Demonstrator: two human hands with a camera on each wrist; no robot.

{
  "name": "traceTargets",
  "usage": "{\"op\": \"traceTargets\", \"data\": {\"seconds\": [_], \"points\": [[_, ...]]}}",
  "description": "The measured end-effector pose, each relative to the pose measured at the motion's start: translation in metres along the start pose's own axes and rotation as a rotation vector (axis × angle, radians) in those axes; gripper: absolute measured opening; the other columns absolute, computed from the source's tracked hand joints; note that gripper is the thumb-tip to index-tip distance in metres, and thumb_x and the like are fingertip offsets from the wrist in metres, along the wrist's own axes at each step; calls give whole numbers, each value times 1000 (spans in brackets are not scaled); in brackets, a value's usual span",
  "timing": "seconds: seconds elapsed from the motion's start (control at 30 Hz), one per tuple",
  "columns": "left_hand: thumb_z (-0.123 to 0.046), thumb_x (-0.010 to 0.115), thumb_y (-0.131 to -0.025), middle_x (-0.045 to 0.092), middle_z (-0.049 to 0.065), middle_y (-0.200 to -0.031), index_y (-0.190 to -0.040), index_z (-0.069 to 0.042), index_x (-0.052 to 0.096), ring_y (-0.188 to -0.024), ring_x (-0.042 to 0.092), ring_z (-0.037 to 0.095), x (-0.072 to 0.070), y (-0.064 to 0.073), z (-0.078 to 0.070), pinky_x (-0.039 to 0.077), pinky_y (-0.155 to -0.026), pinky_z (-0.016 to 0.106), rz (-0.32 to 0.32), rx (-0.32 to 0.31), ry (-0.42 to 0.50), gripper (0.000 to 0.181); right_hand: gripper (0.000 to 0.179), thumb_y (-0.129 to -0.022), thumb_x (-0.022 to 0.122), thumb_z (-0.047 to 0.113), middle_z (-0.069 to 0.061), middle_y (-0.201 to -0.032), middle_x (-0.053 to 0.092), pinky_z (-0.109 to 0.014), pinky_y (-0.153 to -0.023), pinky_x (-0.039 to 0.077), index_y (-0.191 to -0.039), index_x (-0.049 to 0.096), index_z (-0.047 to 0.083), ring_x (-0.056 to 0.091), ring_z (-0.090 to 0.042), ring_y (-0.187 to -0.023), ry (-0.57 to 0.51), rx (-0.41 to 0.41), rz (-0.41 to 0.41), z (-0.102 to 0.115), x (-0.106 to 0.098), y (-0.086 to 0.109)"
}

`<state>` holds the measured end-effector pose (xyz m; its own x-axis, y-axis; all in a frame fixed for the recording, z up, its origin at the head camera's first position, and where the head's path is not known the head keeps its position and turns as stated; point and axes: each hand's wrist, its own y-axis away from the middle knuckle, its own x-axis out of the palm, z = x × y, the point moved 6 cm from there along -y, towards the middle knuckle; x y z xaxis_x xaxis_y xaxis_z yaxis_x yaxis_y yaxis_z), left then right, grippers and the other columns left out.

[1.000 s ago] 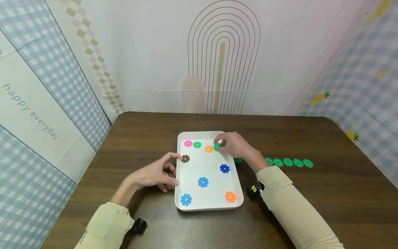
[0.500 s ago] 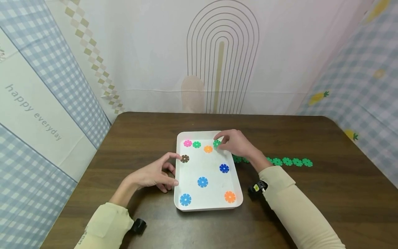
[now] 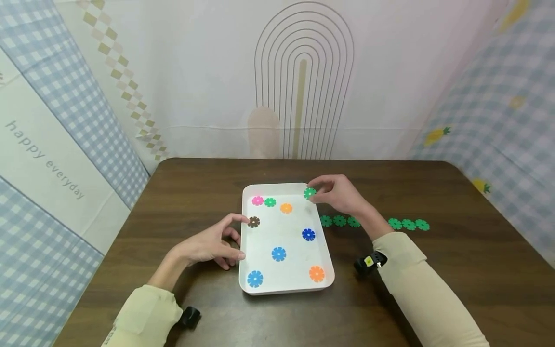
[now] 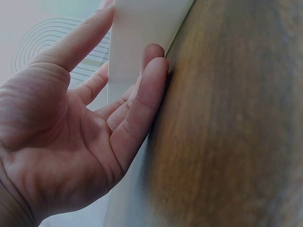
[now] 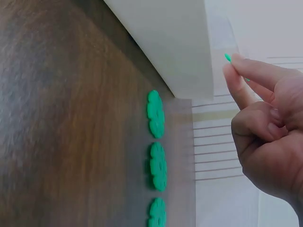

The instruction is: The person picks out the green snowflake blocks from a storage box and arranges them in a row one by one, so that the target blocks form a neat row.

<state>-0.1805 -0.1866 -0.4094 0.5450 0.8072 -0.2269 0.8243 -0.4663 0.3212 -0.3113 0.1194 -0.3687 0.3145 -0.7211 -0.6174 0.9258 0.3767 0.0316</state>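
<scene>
A white tray (image 3: 286,286) lies on the table with notched, flower-shaped plastic discs in it. My right hand (image 3: 340,193) pinches a green disc (image 3: 309,193) between thumb and fingertips, over the tray's far right corner; its edge shows in the right wrist view. My left hand (image 3: 212,242) holds the tray's left side, index fingertip over the rim beside a brown disc (image 3: 253,222), thumb at the rim lower down. In the left wrist view, its other fingers (image 4: 139,104) curl against the outer wall. Pink (image 3: 257,201), green, orange, and blue discs lie spread in the tray.
A row of green discs (image 3: 339,220) runs rightward on the table from the tray's right side, its middle hidden by the right forearm. The brown wooden table (image 3: 208,178) ends at a patterned cloth backdrop (image 3: 208,72). Each wrist wears a black device (image 3: 370,261).
My right hand, pinching the green disc, has lifted and moved up and right from among the tray's discs to the far right rim. The left hand stays at the tray.
</scene>
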Motion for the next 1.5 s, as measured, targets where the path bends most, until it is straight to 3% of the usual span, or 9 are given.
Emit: {"op": "traceTargets", "data": {"seconds": [0.33, 0.6, 0.77, 1.03, 1.5], "points": [[-17, 84, -92, 56, 19, -116, -157, -18, 30, -78, 70, 27, 0, 1, -1, 64, -69, 42, -5, -6, -14, 84, 40, -94, 82, 26, -12, -102, 78, -34, -76, 51, -131, 71, 13, 66, -29, -92, -77, 87, -30, -23, -12, 18], [-18, 84, -92, 56, 20, -117, -157, -19, 29, -79, 70, 27, -1, 1, 0, 64, -69, 43, -3, -7, -12, 85, 41, -96, 80, 23, -12, -104, 79, -35, -82, 54, -135, 69, 13, 71, -30, -98, -93, 78, -44, -39, -19, 36], [-18, 84, -92, 56, 19, -117, -157, -19, 29, -78, 71, 27, 0, 1, 0, 64, -68, 42, -2, -3, -8, 86, 42, -97, 79, 21, -16, -106, 78, -31, -68, 52, -136, 68, 12, 65, -29, -86, -109, 76, -59, -49, -26, 49], [-18, 85, -92, 56, 20, -117, -157, -18, 29, -79, 70, 27, 0, 1, -1, 64, -69, 42, 0, -5, -9, 86, 43, -98, 78, 17, -15, -102, 78, -27, -51, 36, -138, 65, 8, 40, -11, -56, -187, 90, -61, -68, -39, 70], [-19, 85, -92, 56, 20, -119, -157, -18, 28, -80, 70, 27, -1, 0, -1, 64, -70, 43, 7, -5, -9, 87, 39, -98, 77, 14, -3, -93, 80, -31, -45, 28, -135, 64, 8, 30, -7, -50, -348, 74, -67, -86, -58, 94]]}}
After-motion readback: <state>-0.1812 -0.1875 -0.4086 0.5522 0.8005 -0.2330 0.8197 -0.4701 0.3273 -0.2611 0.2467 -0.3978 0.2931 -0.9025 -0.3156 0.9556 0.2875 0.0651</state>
